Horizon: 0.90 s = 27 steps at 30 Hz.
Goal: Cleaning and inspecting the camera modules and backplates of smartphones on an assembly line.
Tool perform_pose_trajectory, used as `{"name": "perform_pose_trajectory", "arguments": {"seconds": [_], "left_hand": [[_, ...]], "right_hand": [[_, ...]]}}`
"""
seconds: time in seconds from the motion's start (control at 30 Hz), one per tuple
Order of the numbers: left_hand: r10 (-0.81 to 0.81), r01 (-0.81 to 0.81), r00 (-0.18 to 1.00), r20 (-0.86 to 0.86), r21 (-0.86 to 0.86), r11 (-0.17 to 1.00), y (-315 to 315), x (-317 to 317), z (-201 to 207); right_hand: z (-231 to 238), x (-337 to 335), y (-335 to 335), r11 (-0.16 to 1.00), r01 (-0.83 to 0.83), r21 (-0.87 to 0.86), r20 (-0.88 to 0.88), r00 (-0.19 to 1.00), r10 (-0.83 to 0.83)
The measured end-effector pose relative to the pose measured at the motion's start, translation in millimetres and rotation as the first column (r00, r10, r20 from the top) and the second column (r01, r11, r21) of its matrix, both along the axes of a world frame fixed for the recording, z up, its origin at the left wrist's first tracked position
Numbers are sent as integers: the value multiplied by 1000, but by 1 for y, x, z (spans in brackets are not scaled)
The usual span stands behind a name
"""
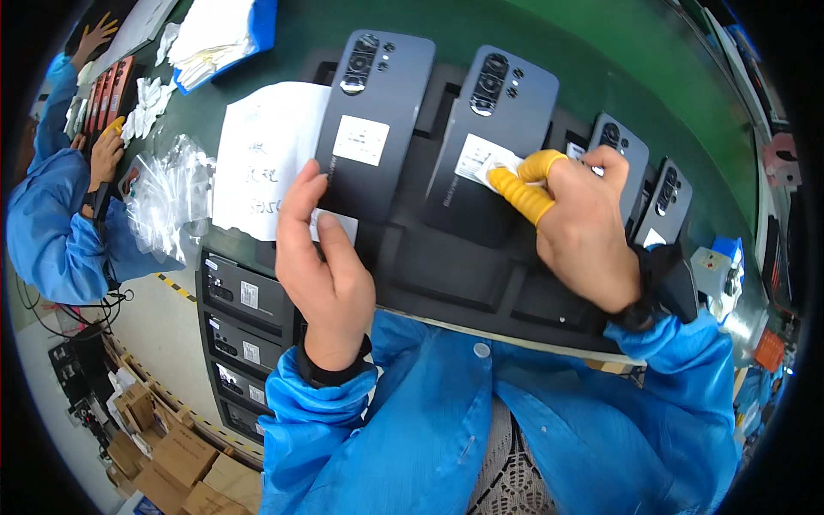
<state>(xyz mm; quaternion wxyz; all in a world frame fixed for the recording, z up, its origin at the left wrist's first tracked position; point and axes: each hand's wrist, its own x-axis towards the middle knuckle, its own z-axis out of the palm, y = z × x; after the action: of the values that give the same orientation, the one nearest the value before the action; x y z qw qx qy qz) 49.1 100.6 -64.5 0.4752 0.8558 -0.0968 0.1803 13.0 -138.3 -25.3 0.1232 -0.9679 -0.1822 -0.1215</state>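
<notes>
My right hand (592,227), with yellow finger cots on the thumb and a finger, pinches a small crumpled white wipe (506,163). It presses the wipe at the edge of the white label on the dark grey phone (519,107), which lies back up. My left hand (326,275) is open, fingers and thumb apart, beside another grey phone (399,94) with its own label. The left fingertips lie at the edge of a sheet of paper (257,146) with handwriting. A smaller white piece (345,225) shows by the left thumb, partly hidden.
Two more phones (631,150) (665,202) lie at the right in the black tray (446,266). Stacked trays of phones (245,330) stand at lower left. Clear plastic bags (172,193), a blue bin (262,34) of white gloves, and a co-worker in blue (56,227) are left.
</notes>
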Motion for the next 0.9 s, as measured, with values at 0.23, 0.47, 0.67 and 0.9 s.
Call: {"name": "perform_pose_trajectory", "arguments": {"seconds": [0.23, 0.47, 0.67, 0.9], "left_hand": [[-130, 147, 987, -94, 207, 967, 6, 16, 18], [-175, 235, 882, -437, 87, 968, -1, 57, 42], [-197, 306, 833, -517, 132, 943, -6, 100, 41], [-329, 141, 760, -560, -353, 925, -6, 72, 61]], "right_hand": [[-1, -35, -8, 963, -243, 115, -190, 946, 262], [19, -61, -11, 963, 113, 243, -151, 986, -77], [-1, -65, 3, 931, 151, 333, -153, 983, -104], [-13, -59, 4, 888, 179, 424, -152, 981, -125]]}}
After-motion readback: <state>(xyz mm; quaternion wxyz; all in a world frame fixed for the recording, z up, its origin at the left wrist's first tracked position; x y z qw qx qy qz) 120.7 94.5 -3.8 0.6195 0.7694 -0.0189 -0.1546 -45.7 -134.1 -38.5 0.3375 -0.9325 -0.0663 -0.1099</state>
